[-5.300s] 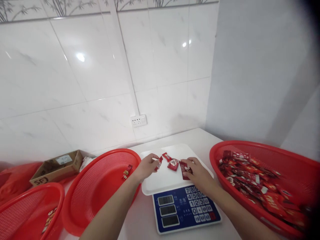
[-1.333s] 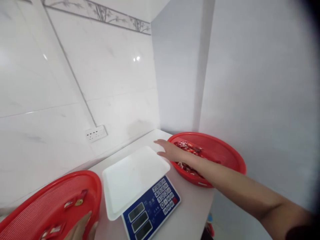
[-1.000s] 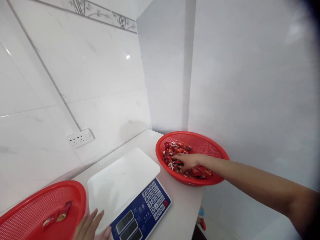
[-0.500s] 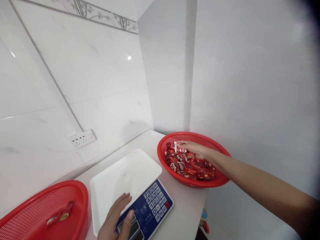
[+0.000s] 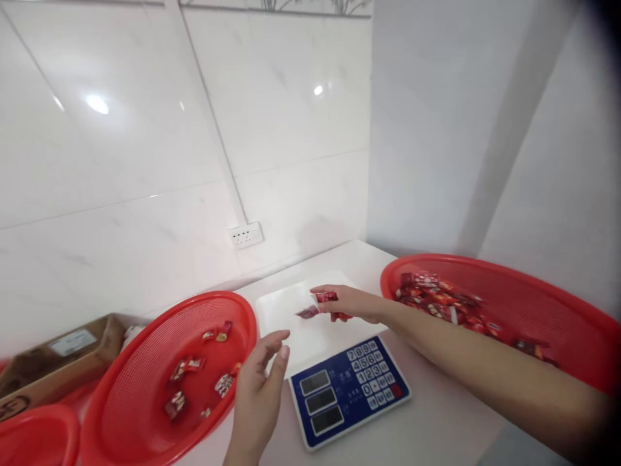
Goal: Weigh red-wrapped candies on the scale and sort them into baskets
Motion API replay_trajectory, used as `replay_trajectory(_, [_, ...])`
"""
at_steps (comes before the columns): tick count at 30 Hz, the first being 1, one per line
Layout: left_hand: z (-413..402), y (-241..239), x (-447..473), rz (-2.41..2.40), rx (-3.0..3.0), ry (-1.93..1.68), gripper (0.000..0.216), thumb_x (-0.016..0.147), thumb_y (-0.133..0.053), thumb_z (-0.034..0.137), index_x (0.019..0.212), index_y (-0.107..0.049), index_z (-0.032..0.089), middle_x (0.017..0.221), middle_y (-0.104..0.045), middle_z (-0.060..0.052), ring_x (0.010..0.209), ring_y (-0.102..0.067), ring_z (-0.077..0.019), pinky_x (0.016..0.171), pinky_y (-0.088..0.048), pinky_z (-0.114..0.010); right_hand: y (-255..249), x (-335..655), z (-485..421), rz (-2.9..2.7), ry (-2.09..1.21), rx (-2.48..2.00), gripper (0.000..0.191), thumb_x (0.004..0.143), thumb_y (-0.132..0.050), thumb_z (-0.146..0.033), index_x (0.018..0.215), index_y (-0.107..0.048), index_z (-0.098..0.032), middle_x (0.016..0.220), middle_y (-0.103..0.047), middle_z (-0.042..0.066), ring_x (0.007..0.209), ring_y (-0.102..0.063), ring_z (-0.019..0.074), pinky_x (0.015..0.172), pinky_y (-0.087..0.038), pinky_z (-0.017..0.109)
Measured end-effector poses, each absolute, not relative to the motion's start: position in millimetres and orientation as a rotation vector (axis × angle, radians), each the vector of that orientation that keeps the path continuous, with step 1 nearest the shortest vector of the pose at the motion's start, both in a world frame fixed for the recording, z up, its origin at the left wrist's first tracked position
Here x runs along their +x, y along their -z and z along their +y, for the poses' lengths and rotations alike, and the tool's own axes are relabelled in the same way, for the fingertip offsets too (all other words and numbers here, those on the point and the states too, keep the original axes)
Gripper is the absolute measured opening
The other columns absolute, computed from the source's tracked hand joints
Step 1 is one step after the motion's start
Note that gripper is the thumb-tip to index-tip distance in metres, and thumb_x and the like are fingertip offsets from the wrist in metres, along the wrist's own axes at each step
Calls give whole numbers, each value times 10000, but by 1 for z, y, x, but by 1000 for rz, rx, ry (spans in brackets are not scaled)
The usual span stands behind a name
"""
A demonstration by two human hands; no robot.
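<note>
My right hand (image 5: 350, 303) hovers over the white pan (image 5: 291, 304) of an electronic scale, its fingers closed on red candy packets (image 5: 326, 297). One more packet (image 5: 307, 312) lies or falls just left of those fingers. My left hand (image 5: 259, 382) is raised at the pan's front left corner, fingers apart, holding nothing. The scale's blue keypad (image 5: 347, 388) faces me. On the right, a red basket (image 5: 543, 294) holds a heap of red candy packets (image 5: 441, 301). Several packets (image 5: 194, 375) lie scattered in the red basket (image 5: 140, 414) on the left.
A brown cardboard box (image 5: 53, 356) sits at the far left by the tiled wall. Part of another red basket (image 5: 33, 440) shows at the bottom left corner. A white wall socket (image 5: 246, 234) sits behind the scale. The white counter ends near the right wall.
My right hand left the right basket with candy packets and came over the scale pan. My left hand lifted off the scale's front. The view swung left, showing the left basket.
</note>
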State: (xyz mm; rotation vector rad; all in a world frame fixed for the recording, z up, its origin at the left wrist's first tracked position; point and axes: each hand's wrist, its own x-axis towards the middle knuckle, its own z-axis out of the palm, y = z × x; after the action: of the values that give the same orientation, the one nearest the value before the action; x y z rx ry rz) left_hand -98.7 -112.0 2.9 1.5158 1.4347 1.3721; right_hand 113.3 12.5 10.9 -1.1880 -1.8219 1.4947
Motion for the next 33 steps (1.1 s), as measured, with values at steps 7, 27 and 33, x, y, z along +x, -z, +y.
replay_trajectory(7, [-107,-10,-129,1359,1194,-1684,338,753,-602,449,971,-613,191,1012,-656,-71,991,-593,-218,916,-433,-384,-8,106,25,-1905,-1263,-1301,338,677,-554,-164,1010,-515,-206,834,-581,21,675,-519,118,524,-393,215])
replay_trajectory(27, [-106,-8,-136,1396,1216,-1697,301,748,-616,432,935,-631,197,980,-652,-53,1004,-578,-220,858,-470,-350,10,98,41,-2386,-547,-1431,451,698,-521,-30,1122,-587,-171,1343,-414,152,1166,-465,310,915,-392,401])
replay_trajectory(33, [-106,-8,-136,1404,1250,-1682,294,745,-620,424,932,-634,197,976,-660,-52,1010,-577,-220,872,-458,-343,0,94,41,-2367,-572,-1410,220,776,-538,-268,978,-612,-223,1009,-640,68,884,-602,227,765,-452,321])
